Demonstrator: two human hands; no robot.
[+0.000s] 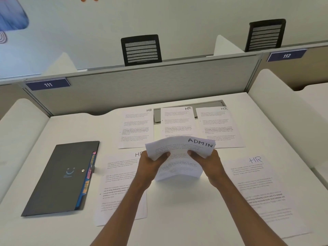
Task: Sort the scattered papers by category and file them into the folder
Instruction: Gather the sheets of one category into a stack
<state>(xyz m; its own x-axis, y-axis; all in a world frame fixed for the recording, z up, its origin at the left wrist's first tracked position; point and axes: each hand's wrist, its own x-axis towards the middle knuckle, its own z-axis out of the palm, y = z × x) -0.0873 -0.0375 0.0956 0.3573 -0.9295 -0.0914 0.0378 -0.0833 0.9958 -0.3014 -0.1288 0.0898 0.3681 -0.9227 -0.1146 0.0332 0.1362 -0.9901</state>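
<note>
White table [177, 219] in an office cubicle. Left grip [150, 163] and right grip [208, 163] clamped on the sides of an ADMIN stack [179, 155], held above it. HR sheets [262, 189] flat on either side; closed folder [60, 178] lying far left. Three more HR sheets behind, then divider [142, 93] and chairs [141, 50].

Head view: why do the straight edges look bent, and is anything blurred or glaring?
Head view: the wide-angle lens bows the partition and splays the desk edges; the near-right HR sheet smears toward the corner; the ADMIN stack is fairly sharp; light is soft and even, shadows faint, no glare.
</note>
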